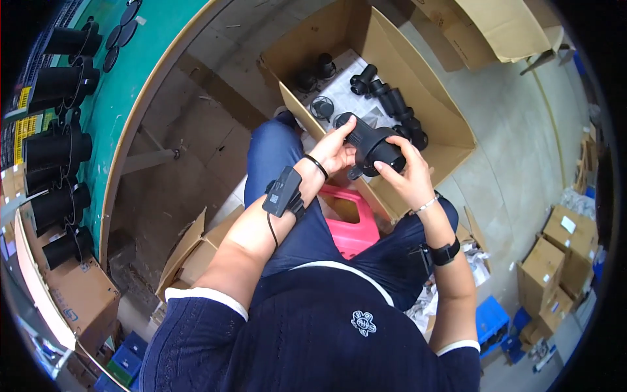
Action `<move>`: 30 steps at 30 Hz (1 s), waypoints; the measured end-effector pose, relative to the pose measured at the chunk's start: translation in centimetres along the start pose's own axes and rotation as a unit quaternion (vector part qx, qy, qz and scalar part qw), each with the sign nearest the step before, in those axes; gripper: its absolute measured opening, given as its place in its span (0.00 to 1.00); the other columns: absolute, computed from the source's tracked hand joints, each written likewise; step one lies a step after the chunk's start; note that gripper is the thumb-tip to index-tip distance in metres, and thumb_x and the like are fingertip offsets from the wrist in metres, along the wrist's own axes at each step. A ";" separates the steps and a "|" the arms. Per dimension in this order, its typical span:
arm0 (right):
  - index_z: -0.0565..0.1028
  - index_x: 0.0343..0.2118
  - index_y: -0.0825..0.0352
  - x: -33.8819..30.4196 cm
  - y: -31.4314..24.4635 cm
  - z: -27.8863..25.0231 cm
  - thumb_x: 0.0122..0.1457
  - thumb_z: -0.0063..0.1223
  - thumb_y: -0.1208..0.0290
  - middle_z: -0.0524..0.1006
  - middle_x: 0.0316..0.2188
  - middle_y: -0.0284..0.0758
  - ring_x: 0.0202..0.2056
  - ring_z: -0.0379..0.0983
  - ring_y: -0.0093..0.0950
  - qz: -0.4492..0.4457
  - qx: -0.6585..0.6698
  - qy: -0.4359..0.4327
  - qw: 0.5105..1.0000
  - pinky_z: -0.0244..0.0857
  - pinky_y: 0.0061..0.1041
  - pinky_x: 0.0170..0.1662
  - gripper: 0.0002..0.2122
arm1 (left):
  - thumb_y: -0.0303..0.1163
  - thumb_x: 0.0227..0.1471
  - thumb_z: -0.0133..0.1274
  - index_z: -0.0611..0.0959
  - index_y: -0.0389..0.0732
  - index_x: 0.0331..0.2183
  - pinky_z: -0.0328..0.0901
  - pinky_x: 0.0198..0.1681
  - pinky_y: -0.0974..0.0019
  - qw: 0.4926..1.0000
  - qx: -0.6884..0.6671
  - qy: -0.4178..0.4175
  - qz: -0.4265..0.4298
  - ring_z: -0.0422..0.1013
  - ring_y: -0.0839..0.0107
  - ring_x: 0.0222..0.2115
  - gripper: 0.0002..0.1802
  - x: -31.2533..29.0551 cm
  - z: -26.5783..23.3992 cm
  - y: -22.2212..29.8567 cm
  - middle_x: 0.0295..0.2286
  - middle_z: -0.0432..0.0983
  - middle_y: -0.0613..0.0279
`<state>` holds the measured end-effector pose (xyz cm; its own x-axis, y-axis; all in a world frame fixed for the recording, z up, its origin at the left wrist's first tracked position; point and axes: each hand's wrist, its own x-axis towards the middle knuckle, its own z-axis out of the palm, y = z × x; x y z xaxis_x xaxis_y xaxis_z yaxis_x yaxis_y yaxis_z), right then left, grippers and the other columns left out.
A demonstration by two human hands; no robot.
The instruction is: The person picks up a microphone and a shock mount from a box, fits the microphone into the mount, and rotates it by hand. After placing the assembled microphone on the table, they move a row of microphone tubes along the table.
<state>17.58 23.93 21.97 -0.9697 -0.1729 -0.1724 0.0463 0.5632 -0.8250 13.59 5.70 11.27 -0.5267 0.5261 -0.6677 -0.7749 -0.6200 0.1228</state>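
A black plastic cylindrical part (371, 140) with a wide collar and a narrower ribbed end is held up over the near side of an open cardboard box (445, 111). Around its narrow end my left hand (336, 150) is closed, thumb on top. The thumb and fingers of my right hand (411, 171) grip the wide end. Below, several similar black parts (395, 104) lie in a row in the box on a pale sheet (353, 98). A round black piece (322, 108) rests near the box's left wall.
On the left stands a green-topped table (140, 59) with several black cylindrical parts (55, 151) along it. A pink plastic stool (353, 236) is between my legs. Cardboard boxes (543, 264) and a blue crate (491, 320) are stacked at the right.
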 end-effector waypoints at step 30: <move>0.78 0.35 0.73 23.4 11.0 -3.9 0.48 0.58 0.49 0.77 0.22 0.36 0.20 0.73 0.23 0.265 0.000 -0.064 0.962 0.67 0.20 0.20 0.25 | 0.39 0.56 0.50 0.65 0.47 0.54 0.68 0.41 0.59 0.980 0.166 -0.112 0.012 0.69 0.66 0.44 0.25 8.3 0.5 6.6 0.47 0.62 0.62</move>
<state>-5.53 29.22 11.01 -0.7724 0.0413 -0.6338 0.5263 0.6002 -0.6022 3.91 6.31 6.88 -0.5814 0.6505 -0.4887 -0.8123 -0.4308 0.3931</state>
